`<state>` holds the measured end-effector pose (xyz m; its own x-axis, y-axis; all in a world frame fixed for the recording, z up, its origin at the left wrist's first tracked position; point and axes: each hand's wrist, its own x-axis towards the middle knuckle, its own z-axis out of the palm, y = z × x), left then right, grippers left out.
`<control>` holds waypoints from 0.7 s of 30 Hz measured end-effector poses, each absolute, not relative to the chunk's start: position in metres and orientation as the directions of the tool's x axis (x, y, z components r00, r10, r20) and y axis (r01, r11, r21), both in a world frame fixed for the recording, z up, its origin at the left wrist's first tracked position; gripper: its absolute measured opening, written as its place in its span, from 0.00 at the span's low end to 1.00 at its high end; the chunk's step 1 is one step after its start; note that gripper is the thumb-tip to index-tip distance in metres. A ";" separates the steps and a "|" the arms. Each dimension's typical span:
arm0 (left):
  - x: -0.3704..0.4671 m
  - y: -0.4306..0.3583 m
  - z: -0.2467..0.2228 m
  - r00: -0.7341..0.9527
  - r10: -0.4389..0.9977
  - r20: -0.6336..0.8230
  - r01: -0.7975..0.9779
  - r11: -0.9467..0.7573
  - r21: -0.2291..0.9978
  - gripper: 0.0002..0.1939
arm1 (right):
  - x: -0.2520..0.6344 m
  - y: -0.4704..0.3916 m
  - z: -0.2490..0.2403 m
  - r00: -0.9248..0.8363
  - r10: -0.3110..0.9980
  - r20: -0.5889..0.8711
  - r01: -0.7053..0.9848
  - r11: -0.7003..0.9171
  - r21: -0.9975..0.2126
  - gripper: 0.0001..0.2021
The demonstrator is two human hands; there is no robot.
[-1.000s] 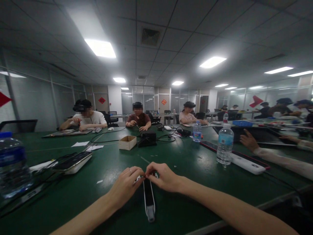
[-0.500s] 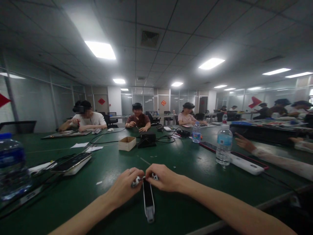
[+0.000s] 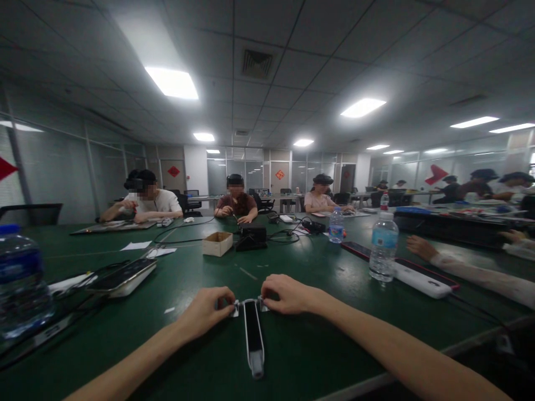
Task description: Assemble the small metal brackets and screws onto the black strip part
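Observation:
A long, narrow device (image 3: 252, 328) with a black top, pale rim and grey near end lies on the table, pointing away from me. My left hand (image 3: 211, 306) is closed, its thumb and fingertips pinching a small silvery piece (image 3: 236, 309) at the left of the device's far end. On the opposite side, my right hand (image 3: 286, 295) pinches another small silvery piece (image 3: 263, 305), partly covered by the fingers. A thin bar seems to run across the far end between the pieces; how they join is too small to tell.
Beyond my hands stand an open box (image 3: 217, 244) and a black stand (image 3: 251, 238). Water bottles (image 3: 383, 248) and a white power bank (image 3: 422, 280) are right; a large bottle (image 3: 20, 284) and phone (image 3: 123, 277) left. A co-worker's hand (image 3: 421, 248) rests at right.
My hands have moved apart, to either side of the device's far end, uncovering it and the silvery pieces. The co-worker's hand at right has curled its fingers.

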<state>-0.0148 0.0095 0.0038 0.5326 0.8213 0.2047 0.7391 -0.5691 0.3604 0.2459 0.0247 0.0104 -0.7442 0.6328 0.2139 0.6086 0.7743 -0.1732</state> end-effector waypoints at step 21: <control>-0.011 0.008 0.005 0.514 0.839 0.177 0.737 -0.538 0.410 0.14 | 0.239 0.017 0.014 -0.742 0.629 0.231 0.606 0.777 -0.171 0.06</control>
<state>-0.0106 0.0084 0.0054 0.5140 0.8394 0.1769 0.7370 -0.5376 0.4096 0.2395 0.0168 0.0144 -0.7420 0.6293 0.2312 0.6058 0.7771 -0.1708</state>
